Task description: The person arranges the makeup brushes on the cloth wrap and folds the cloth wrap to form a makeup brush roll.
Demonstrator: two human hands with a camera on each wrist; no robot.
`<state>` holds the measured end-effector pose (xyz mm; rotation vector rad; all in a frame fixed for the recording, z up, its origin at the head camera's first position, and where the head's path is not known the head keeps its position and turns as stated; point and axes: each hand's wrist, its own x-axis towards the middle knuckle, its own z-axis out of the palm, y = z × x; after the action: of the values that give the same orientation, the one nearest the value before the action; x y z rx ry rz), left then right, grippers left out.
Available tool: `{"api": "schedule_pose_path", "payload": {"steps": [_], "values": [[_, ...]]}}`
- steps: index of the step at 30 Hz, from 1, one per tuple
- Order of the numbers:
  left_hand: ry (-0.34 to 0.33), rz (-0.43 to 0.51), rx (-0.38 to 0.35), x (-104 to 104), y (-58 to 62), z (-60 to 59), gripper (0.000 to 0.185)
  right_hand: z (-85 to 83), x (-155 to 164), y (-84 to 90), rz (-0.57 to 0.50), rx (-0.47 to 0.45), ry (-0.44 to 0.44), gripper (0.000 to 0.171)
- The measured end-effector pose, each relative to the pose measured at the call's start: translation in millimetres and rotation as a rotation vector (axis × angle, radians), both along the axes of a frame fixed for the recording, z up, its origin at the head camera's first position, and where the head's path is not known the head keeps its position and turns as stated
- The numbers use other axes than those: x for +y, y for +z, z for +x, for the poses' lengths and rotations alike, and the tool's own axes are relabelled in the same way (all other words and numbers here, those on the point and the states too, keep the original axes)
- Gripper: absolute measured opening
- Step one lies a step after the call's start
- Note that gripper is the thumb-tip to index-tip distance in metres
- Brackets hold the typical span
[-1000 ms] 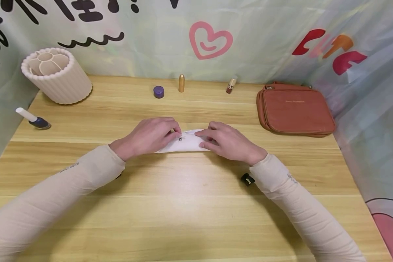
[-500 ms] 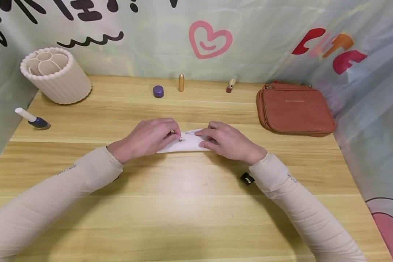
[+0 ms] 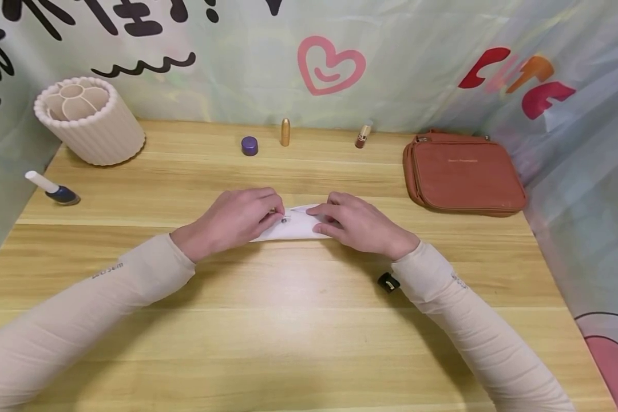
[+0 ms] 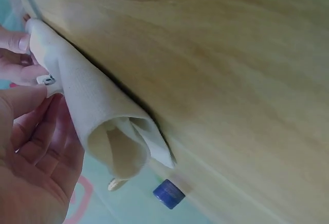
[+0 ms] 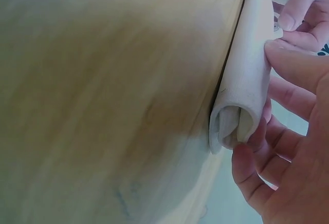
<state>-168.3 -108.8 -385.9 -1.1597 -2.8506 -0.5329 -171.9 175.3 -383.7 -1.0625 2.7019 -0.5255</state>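
Note:
A white fabric roll (image 3: 296, 228) lies across the middle of the table, its layered hollow ends showing in both wrist views. On its upper side is a small tab with a metal snap (image 4: 47, 79). My left hand (image 3: 232, 222) pinches this tab between thumb and forefinger; its other fingers are curled loosely beneath in the left wrist view. My right hand (image 3: 363, 226) holds the roll's right part, thumb on the near side and fingers along the far side. In the right wrist view, one fingertip of the right hand (image 5: 306, 157) touches the roll's open end.
At the back stand a purple cap (image 3: 249, 146), a gold bullet-shaped tube (image 3: 285, 133) and a small lipstick-like tube (image 3: 363, 136). A brown zipped case (image 3: 466, 174) lies right. A ribbed cream lampshade-like container (image 3: 95, 129) and a dark blue nail polish bottle (image 3: 62, 193) are left.
My left hand has shifted very slightly down, still at the snap tab. The right hand and the roll stay almost in place.

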Motion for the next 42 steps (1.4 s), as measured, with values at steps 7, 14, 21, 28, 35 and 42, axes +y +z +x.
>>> {"api": "schedule_pose_path", "payload": {"steps": [7, 14, 21, 28, 35, 42], "values": [[-0.002, -0.038, 0.069, 3.7, -0.3, 3.8, 0.004, 1.0, -0.7, 2.1, 0.002, -0.002, 0.002, 0.039], [0.02, -0.05, 0.145, 8.9, -2.3, 7.6, 0.004, 1.5, -0.8, 1.4, 0.008, -0.007, -0.01, 0.039], [-0.023, -0.117, 0.337, 9.8, -6.8, 16.1, 0.006, 2.6, -1.7, 1.6, 0.015, -0.02, -0.019, 0.039], [-0.079, -0.201, 0.505, 11.0, -10.3, 19.1, 0.012, 2.4, -2.8, 2.8, 0.017, -0.026, -0.021, 0.039], [-0.093, -0.179, 0.489, 9.6, -10.6, 18.5, 0.012, 3.1, -2.3, 3.5, 0.027, -0.031, -0.015, 0.039], [-0.086, -0.18, 0.432, 10.3, -3.5, 13.3, 0.014, 2.1, -2.8, 5.9, 0.034, -0.053, -0.008, 0.039]]}}
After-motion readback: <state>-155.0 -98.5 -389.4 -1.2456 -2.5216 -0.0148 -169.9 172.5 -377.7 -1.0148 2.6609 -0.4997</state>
